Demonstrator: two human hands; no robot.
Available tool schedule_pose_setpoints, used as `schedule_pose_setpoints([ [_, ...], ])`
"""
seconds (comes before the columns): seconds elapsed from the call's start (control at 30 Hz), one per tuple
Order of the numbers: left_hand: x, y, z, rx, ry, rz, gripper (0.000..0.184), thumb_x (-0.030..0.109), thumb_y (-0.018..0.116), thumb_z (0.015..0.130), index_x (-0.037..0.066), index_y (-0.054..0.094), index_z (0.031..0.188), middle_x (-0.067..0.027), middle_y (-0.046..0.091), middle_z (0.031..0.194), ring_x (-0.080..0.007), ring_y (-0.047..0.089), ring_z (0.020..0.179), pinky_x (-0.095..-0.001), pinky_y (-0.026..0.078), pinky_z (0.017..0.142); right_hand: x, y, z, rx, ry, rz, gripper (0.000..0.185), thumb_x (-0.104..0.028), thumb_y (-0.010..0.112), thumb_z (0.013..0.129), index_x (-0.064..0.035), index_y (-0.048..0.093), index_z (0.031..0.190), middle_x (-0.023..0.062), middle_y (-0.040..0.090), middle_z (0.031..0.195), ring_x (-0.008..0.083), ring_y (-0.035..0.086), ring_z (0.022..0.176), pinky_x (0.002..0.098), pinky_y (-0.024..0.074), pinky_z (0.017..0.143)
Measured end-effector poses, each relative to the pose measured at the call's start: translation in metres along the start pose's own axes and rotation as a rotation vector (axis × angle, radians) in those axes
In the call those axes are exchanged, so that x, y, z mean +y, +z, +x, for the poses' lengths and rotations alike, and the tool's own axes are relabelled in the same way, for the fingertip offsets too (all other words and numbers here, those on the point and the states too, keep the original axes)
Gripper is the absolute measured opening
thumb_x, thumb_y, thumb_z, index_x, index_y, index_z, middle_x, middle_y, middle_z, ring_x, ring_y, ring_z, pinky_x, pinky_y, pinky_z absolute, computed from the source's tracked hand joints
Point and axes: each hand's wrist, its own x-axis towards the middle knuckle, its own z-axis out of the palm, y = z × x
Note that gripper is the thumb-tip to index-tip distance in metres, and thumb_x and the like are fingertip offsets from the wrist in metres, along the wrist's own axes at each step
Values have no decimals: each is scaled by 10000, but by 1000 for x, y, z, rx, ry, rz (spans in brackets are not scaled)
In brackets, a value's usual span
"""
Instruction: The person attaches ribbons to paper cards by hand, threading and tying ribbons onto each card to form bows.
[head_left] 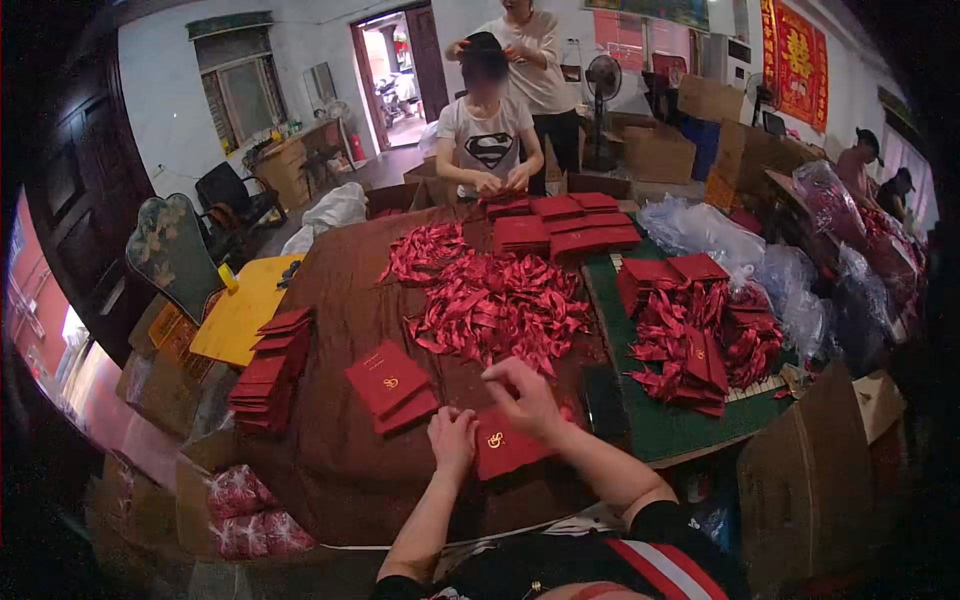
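A flat red gift bag (pixel 512 456) with a gold emblem lies before me at the near side of the table. My left hand (pixel 454 440) is closed, its fingertips pinched at the bag's left upper edge. Over the bag's upper right side, my right hand (pixel 527 402) is raised with bent fingers brought together; whatever they hold is too small to make out. To the left lie more red bags (pixel 388 383), overlapping, with the same gold print. Just beyond my hands spreads a loose heap of red ribbons (pixel 500 305).
A stack of red bags (pixel 272 370) stands at the table's left edge. Ribboned bags (pixel 690 340) pile on the green board (pixel 650 440) at right. Across the brown-covered table (pixel 340 290), a person (pixel 488 140) handles red pieces beside more stacks; another person stands behind. Cardboard boxes (pixel 805 480) flank me.
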Motion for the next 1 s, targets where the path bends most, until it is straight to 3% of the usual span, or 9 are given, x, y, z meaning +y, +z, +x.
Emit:
schedule_pose_setpoints([
  [0.13,20,-24,-3,160,28,93,248,240,749,808,132,679,1020,-99,570,1036,-341,540,986,-482,447,834,70,38,-46,-99,353,-43,205,-155,655,918,-6,656,1059,132,690,997,232,678,931,333,526,820],
  [0.3,47,-41,-36,23,-197,49,576,386,794,785,37,571,1186,-186,568,1054,-408,548,1037,-486,481,871,125,61,-84,-38,350,-113,196,-160,667,909,-23,671,1050,126,699,961,218,686,832,327,542,747],
  [0.37,46,-40,-42,-164,-316,1,650,399,827,743,11,560,1191,-202,582,1080,-417,565,1023,-487,486,883,118,62,-86,-36,369,-194,199,-159,674,906,-26,673,1054,127,697,957,219,689,840,323,546,755],
  [0.4,42,-33,-46,-113,-272,44,663,365,852,716,0,562,1188,-205,592,1089,-415,576,1022,-479,488,887,118,62,-88,-30,305,-192,201,-164,695,891,-28,682,1039,125,696,948,219,691,839,325,549,741],
  [0.63,48,-29,-30,-57,-333,-222,617,200,866,702,15,549,1198,-170,604,1005,-362,595,983,-471,480,840,104,55,-83,-105,330,-219,193,-178,721,870,-30,708,993,123,690,900,220,686,796,343,541,701],
  [0.73,39,-18,-30,-27,-415,-321,607,181,887,678,21,539,1149,-123,599,896,-317,611,833,-420,498,753,115,55,-83,-95,401,-95,235,-208,744,849,-34,721,1005,115,696,905,229,693,815,334,546,726],
  [0.77,36,-16,-30,-9,-426,-351,518,145,862,724,16,553,1119,-94,600,859,-252,611,775,-365,511,718,120,54,-84,-123,400,-106,245,-222,753,840,-44,732,1006,111,699,908,232,696,831,339,550,736],
  [0.87,30,-11,-31,3,-458,-427,399,136,846,736,28,580,1014,-73,586,767,-208,585,691,-340,503,674,116,51,-82,-200,343,-218,229,-237,746,836,-74,744,998,113,697,917,253,693,852,358,546,745],
  [1.0,31,-12,-27,-20,-506,-455,352,118,811,754,48,600,1028,-55,581,734,-190,581,674,-339,495,662,103,52,-80,-218,310,-307,211,-243,713,831,-81,741,963,130,694,932,301,689,880,392,549,767],
])
